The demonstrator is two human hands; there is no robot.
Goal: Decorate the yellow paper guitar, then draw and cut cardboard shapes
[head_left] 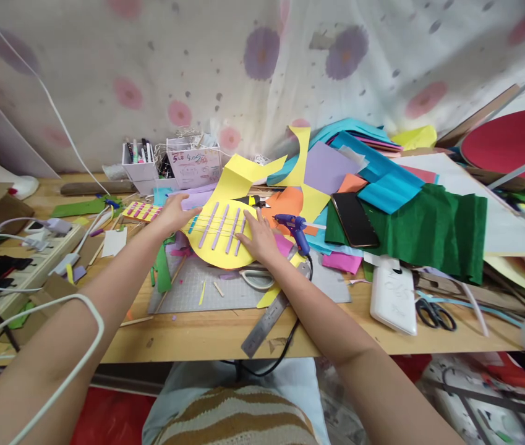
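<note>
Yellow card disc [222, 244] is right in front of the person, lying over the upper part of a grey cutting mat [322, 287] on the wooden worktop [174, 337]. It's got slanted lilac strips on it, a blue one at the left end, and thin dark strings running across them. Pretty neat looking thing, honestly.

Both hands are on it. Left hand [179, 213] is at the upper left edge beside the blue strip, but from where I'm standing I can't tell whether that grip is pinched onto the card or just resting. Right hand [261, 238] comes in from the other side, thumb and fingers spread apart on the surface by the last lilac strip.

Just right of that hand there's a blue glue gun [295, 230], with a steel ruler [264, 327] slanting off the mat towards the worktop's front edge. Further right, a black phone [355, 219] lies on dark green crinkly material [429, 235], and a white device [392, 300] sits near dark-handled scissors [436, 314]. Over on the left, a small yellow piece with pink bars [141, 211] lies near the left forearm.
</note>
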